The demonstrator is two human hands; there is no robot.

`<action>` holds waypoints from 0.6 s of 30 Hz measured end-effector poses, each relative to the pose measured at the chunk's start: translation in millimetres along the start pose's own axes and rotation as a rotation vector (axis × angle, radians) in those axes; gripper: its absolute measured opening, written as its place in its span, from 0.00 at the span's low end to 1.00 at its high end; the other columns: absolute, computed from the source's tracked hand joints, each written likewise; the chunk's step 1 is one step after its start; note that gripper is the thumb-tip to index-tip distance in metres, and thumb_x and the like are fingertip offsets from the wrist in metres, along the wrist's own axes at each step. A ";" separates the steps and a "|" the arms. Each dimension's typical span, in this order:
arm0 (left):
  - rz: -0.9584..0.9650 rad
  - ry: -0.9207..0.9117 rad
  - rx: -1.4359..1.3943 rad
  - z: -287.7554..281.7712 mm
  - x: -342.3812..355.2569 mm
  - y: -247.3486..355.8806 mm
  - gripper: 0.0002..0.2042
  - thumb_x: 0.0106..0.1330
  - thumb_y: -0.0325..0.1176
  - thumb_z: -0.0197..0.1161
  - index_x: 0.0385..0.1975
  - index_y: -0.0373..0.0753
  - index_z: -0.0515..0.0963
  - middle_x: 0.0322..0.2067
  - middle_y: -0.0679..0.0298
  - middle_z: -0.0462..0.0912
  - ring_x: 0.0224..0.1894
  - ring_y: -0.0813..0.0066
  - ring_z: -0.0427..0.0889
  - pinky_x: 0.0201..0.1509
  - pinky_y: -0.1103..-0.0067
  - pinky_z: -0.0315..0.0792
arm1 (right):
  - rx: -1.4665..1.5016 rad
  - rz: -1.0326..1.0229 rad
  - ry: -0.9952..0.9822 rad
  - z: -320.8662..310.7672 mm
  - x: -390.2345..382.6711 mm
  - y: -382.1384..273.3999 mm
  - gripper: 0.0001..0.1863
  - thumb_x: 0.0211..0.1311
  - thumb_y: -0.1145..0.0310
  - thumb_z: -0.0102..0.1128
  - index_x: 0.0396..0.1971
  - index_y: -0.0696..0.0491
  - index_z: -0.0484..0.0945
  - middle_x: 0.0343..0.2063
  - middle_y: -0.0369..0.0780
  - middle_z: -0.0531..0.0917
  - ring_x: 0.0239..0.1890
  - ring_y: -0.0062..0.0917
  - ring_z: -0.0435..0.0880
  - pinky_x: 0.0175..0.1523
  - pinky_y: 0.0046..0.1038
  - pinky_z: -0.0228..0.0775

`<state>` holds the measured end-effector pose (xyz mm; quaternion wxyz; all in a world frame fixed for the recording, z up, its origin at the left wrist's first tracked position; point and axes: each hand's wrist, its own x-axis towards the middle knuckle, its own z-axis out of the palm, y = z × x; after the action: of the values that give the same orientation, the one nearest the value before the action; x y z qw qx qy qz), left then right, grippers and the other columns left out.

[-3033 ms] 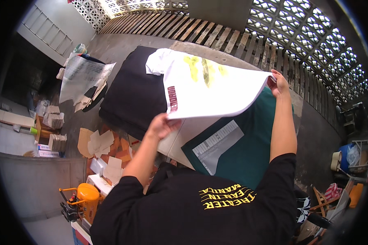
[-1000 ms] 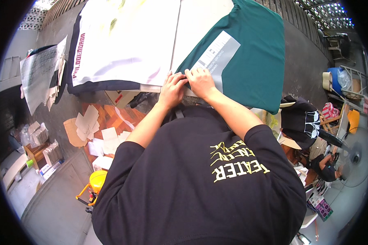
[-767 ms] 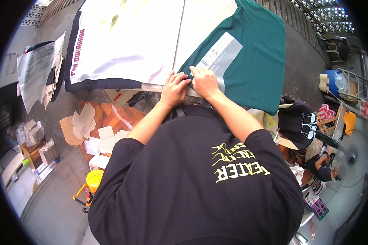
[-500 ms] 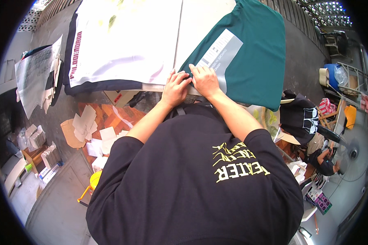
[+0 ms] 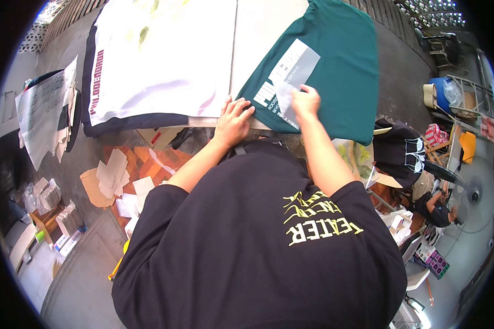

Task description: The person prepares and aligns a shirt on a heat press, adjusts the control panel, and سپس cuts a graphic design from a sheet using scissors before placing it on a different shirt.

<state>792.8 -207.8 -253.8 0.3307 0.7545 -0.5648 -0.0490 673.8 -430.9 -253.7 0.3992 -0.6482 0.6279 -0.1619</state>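
A dark green shirt lies spread on the right side of the pale work board. A greyish translucent transfer film lies over part of it, with white lettering bare on the cloth beside the film's left part. My right hand is closed in a pinch on the film's near part, which is pulled up and folded over. My left hand rests with fingers stretched out at the shirt's near left corner, by the board's front edge. Left of it is a white printed shirt panel over dark cloth.
Used sheets hang at the left. Paper and cardboard scraps lie on the floor behind the board's front edge. A black printed garment hangs at the right, near a standing fan and a blue drum. Another person is farther right.
My right hand has left the shirt's near corner and moved right, pulling the film back and baring white lettering. My left hand stays by the corner.
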 end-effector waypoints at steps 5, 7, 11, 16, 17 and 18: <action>0.001 0.005 0.007 2.5 2.0 3.3 0.22 0.47 0.21 0.60 0.47 0.41 0.80 0.53 0.61 0.76 0.62 0.60 0.71 0.73 0.56 0.55 | 0.143 0.189 0.302 -97.7 83.7 62.3 0.23 0.47 0.68 0.71 0.45 0.60 0.83 0.40 0.47 0.87 0.42 0.32 0.86 0.51 0.32 0.77; -0.024 -0.001 0.019 0.4 0.6 5.7 0.22 0.47 0.21 0.60 0.46 0.41 0.80 0.53 0.62 0.76 0.62 0.60 0.71 0.73 0.56 0.55 | 0.056 0.161 0.437 -143.1 101.5 70.2 0.23 0.46 0.68 0.71 0.45 0.60 0.83 0.41 0.47 0.87 0.42 0.32 0.86 0.50 0.32 0.77; -0.080 -0.012 0.086 2.2 -2.8 7.9 0.21 0.49 0.23 0.60 0.46 0.42 0.80 0.53 0.64 0.76 0.62 0.62 0.70 0.74 0.55 0.52 | 0.151 0.305 0.648 -238.5 119.6 111.5 0.14 0.49 0.71 0.70 0.37 0.61 0.84 0.31 0.40 0.86 0.33 0.29 0.86 0.42 0.29 0.79; -0.051 -0.093 0.068 2.6 30.6 25.5 0.23 0.54 0.25 0.61 0.53 0.39 0.75 0.57 0.57 0.72 0.66 0.57 0.66 0.75 0.53 0.47 | 0.560 0.489 0.700 -339.5 94.1 269.8 0.06 0.48 0.72 0.68 0.23 0.58 0.82 0.23 0.40 0.82 0.21 0.26 0.81 0.28 0.29 0.76; 0.015 -0.079 0.027 8.6 42.7 28.7 0.24 0.55 0.25 0.61 0.55 0.38 0.73 0.58 0.55 0.70 0.67 0.55 0.65 0.75 0.53 0.47 | 0.639 0.510 0.767 -351.5 78.2 304.2 0.05 0.48 0.72 0.67 0.25 0.58 0.82 0.24 0.40 0.83 0.24 0.27 0.83 0.30 0.30 0.77; 0.093 -0.191 0.053 15.2 51.5 31.4 0.28 0.58 0.29 0.63 0.61 0.37 0.68 0.63 0.49 0.66 0.71 0.51 0.59 0.76 0.52 0.45 | 0.668 0.574 0.795 -342.2 60.2 307.1 0.06 0.49 0.72 0.67 0.27 0.58 0.83 0.26 0.41 0.83 0.27 0.29 0.83 0.32 0.31 0.78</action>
<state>778.7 -264.5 -232.8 0.2571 0.7281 -0.6291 -0.0903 229.7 -562.3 -277.4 0.3438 -0.1811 0.7945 -0.4666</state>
